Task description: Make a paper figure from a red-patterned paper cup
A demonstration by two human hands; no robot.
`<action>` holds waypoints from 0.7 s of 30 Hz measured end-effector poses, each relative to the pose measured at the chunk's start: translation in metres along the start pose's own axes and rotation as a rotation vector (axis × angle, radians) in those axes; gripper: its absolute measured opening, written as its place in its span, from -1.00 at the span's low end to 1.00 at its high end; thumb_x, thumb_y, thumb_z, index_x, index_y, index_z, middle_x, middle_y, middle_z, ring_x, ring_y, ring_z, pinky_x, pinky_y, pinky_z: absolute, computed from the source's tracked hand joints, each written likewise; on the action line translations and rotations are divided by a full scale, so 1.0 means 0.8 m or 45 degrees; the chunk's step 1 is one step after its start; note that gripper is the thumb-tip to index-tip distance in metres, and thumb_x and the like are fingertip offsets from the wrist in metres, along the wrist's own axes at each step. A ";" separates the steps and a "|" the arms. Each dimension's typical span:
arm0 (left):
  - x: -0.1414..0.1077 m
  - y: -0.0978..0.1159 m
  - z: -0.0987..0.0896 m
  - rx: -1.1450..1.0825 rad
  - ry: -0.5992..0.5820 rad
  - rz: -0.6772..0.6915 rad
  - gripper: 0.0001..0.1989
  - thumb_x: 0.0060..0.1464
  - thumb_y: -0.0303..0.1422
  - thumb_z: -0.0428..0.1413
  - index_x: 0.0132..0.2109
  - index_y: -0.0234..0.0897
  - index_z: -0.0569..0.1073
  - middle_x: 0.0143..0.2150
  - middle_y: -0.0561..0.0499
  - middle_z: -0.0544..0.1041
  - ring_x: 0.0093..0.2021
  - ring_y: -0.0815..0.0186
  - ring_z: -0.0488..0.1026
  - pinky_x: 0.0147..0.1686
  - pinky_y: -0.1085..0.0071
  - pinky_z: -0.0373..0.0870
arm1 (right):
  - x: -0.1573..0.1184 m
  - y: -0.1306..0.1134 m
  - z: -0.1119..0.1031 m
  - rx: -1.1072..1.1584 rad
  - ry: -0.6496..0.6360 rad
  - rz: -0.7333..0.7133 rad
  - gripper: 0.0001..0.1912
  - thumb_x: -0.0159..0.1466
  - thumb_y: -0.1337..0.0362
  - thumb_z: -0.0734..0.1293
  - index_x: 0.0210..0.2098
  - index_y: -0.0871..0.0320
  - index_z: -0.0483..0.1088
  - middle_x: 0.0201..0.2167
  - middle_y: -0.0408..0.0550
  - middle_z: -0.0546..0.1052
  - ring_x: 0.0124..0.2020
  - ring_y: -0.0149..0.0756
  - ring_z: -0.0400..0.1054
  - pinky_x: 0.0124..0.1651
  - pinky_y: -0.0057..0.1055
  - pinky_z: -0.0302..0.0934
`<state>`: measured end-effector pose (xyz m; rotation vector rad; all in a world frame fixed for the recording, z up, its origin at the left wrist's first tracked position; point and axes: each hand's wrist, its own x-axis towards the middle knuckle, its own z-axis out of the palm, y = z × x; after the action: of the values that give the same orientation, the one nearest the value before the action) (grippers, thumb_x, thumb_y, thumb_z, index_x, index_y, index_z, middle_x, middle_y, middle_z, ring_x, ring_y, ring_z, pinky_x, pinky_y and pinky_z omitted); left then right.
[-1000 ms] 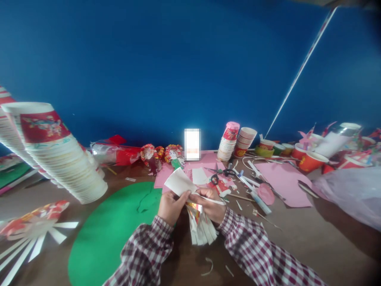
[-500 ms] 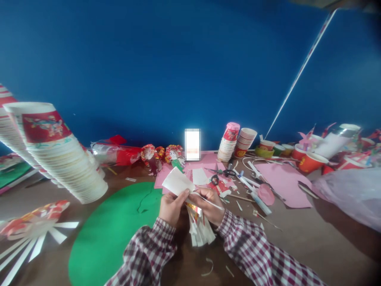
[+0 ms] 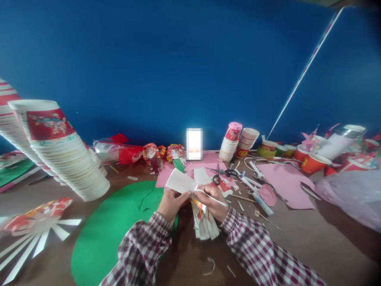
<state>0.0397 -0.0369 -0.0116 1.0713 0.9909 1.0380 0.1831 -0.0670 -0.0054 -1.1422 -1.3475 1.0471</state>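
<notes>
My left hand (image 3: 171, 204) is closed, its thumb and fingers pinching the lower edge of a white paper piece (image 3: 179, 180) that looks like part of a cut paper cup. Close beside it, my right hand (image 3: 212, 201) is closed on a thin white paper strip (image 3: 218, 200), which sticks out past the knuckles. Below the hands hangs a fringe of cut paper cup strips (image 3: 206, 227) with a red and yellow print near the top. My fingers hide where these pieces join.
A green paper circle (image 3: 104, 234) lies at left, near tall stacks of paper cups (image 3: 68, 159). Scissors (image 3: 219, 172), pink paper (image 3: 285, 182) and a glue stick (image 3: 262, 202) lie beyond my right hand. A cut cup (image 3: 38, 226) with spread strips rests at far left.
My left hand has drawn slightly down and away from the right one. The right hand has shifted a little to the right, and the view has turned slightly.
</notes>
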 end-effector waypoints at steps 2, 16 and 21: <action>0.001 0.003 -0.004 0.125 -0.010 -0.017 -0.65 -0.30 -0.18 0.23 -0.68 -0.42 0.39 -0.75 0.01 0.36 -0.72 0.45 0.23 -0.70 0.51 0.15 | 0.001 0.000 0.000 -0.069 0.039 -0.015 -0.71 0.07 0.11 0.32 -0.47 0.26 0.42 -0.46 -0.07 0.42 -0.43 -0.32 0.28 -0.37 -0.44 0.16; -0.006 0.015 -0.002 0.184 -0.042 0.029 -0.68 -0.25 -0.23 0.22 -0.69 -0.38 0.37 -0.74 0.04 0.36 -0.71 0.48 0.20 -0.71 0.54 0.11 | 0.001 -0.004 -0.006 -0.095 -0.128 -0.032 -0.63 0.10 0.11 0.31 -0.66 0.25 0.26 -0.62 -0.19 0.20 -0.57 -0.50 0.06 -0.57 -0.53 -0.07; -0.002 0.011 -0.005 0.182 -0.147 0.042 -0.65 -0.22 -0.24 0.20 -0.73 -0.37 0.33 -0.78 0.07 0.28 -0.72 0.51 0.12 -0.70 0.53 0.03 | 0.000 -0.006 -0.007 -0.009 -0.218 0.059 -0.64 0.13 0.08 0.28 -0.57 0.28 0.31 -0.57 -0.14 0.25 -0.56 -0.49 0.08 -0.55 -0.52 -0.04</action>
<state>0.0342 -0.0366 -0.0032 1.2542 0.9678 0.9315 0.1886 -0.0679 -0.0005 -1.1134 -1.4654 1.1969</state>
